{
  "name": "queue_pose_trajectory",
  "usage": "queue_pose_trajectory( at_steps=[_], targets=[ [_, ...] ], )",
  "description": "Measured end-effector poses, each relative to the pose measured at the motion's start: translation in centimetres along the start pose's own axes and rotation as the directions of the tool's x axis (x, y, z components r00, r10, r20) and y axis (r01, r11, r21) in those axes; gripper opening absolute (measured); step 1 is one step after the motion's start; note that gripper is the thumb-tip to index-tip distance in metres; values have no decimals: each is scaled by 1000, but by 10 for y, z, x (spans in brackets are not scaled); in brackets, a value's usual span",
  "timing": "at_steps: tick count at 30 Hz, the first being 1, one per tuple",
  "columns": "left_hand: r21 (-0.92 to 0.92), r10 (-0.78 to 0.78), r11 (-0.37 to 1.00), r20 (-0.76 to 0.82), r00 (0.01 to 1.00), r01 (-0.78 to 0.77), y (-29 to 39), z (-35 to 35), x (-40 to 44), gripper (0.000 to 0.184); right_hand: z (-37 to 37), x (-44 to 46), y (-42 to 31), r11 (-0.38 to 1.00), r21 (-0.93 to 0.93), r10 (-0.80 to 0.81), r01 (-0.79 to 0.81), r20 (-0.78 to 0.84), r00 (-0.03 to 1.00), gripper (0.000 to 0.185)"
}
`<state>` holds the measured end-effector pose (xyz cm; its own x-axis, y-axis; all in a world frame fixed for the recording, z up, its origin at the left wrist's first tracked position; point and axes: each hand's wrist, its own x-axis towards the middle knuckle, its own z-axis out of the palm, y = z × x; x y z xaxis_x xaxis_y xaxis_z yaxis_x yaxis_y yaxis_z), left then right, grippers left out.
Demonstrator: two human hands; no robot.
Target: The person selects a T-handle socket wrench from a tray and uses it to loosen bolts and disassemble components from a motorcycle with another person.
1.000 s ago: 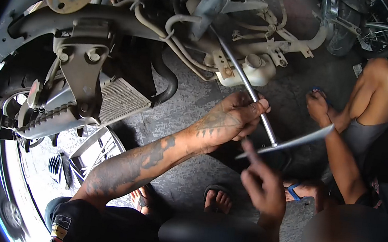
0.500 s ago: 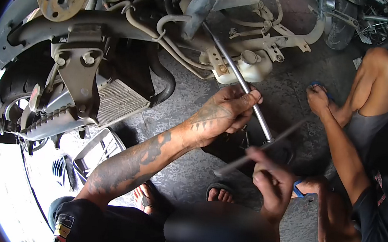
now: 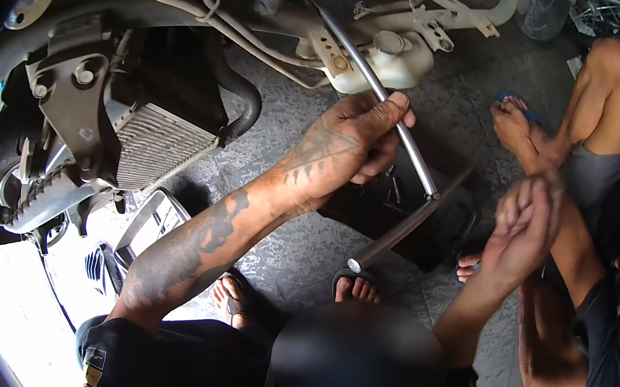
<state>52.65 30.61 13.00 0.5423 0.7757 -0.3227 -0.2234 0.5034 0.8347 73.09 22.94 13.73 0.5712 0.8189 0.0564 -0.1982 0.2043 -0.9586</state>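
Observation:
My left hand (image 3: 366, 135) is closed around the shaft of a long metal T-handle wrench (image 3: 418, 162). The shaft slants from the vehicle's frame (image 3: 155, 11) at the top down to a crossbar near the middle right. Its far tip is hidden among the frame parts. To the right of the crossbar, and apart from it, my right hand (image 3: 524, 229) is raised with loosely bent fingers. It is slightly blurred and nothing shows in it. Just left of the shaft sits a whitish plastic reservoir with a cap (image 3: 392, 46), below a bracket with holes (image 3: 334, 52).
A finned radiator (image 3: 166, 148) and black hose (image 3: 244, 102) hang at left. Another person's bent knee (image 3: 612, 90) and arm are close by on the right. A dark part with bolts (image 3: 395, 188) lies on the floor beneath the wrench. My sandalled foot (image 3: 357, 284) is below.
My right hand has moved away from the crossbar, to the right and upward. The crossbar looks less blurred. My left hand stays on the shaft while the view has shifted.

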Motion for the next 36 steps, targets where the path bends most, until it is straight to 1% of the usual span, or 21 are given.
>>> queue_pose_trajectory(
  at_steps=[1,3,4,6,8,10,13,17,19,21,22,23,25,26,27,28,30,32,33,35,36],
  targets=[
    [4,3,1000,-4,1000,-3,0,1,-1,27,5,9,-8,1000,-4,5,-5,-7,1000,23],
    [31,12,999,-6,1000,-12,2,2,-3,27,16,30,-21,971,-222,-43,83,176,983,24],
    [70,-23,997,-16,1000,24,5,5,-5,29,24,43,-22,973,-207,-59,98,186,981,24],
    [45,-55,997,-59,997,58,-3,6,-4,31,43,72,-19,877,-420,13,234,508,861,23],
    [64,-35,997,-76,996,40,-5,7,-4,33,74,102,-1,768,-393,-100,506,706,701,23],
    [91,-57,994,-92,994,65,-7,7,-3,34,108,127,20,740,-365,-51,565,807,588,25],
    [142,-61,987,-89,994,73,-11,0,-2,34,148,147,47,659,-408,37,632,857,515,26],
    [177,-85,979,-88,992,100,-21,-3,-8,33,146,169,59,678,-434,17,593,816,577,27],
    [226,-65,971,-70,995,79,-32,-4,-14,40,128,145,44,810,-399,-35,429,699,714,23],
    [268,4,963,-42,999,7,-56,-8,-23,38,102,120,42,882,-288,-202,374,484,851,21],
    [327,72,942,15,997,-73,-68,-7,-28,36,80,104,44,939,-188,-196,286,390,900,18],
    [365,-4,931,43,999,-12,-74,-8,-34,35,57,90,49,974,-74,-185,214,284,941,16],
    [409,-2,912,92,996,-36,-81,-11,-49,32,15,71,74,994,-49,-86,99,214,973,14],
    [458,0,887,132,991,-60,-84,-11,-56,30,-8,69,95,982,-169,-45,83,220,974,13],
    [459,4,885,150,989,-73,-88,-13,-62,30,-25,70,112,879,-468,196,-90,183,963,15],
    [492,-82,870,171,982,-13,-94,-17,-67,28,-29,75,125,735,-677,282,-43,248,927,20],
    [543,-161,839,174,971,42,-104,-15,-77,26,-27,92,156,632,-769,337,101,390,857,31],
    [513,-268,848,206,941,129,-108,-17,-88,24,-12,109,181,451,-739,237,500,639,732,40],
    [534,-261,836,188,947,124,-111,-18,-92,24,-2,111,187,472,-722,215,506,651,728,40],
    [529,-133,849,238,962,-14,-120,-17,-99,26,13,110,197,344,-701,333,625,713,617,47],
    [537,-128,844,231,964,-16,-120,-19,-102,26,15,115,209,351,-694,323,629,720,614,47]
  ],
)
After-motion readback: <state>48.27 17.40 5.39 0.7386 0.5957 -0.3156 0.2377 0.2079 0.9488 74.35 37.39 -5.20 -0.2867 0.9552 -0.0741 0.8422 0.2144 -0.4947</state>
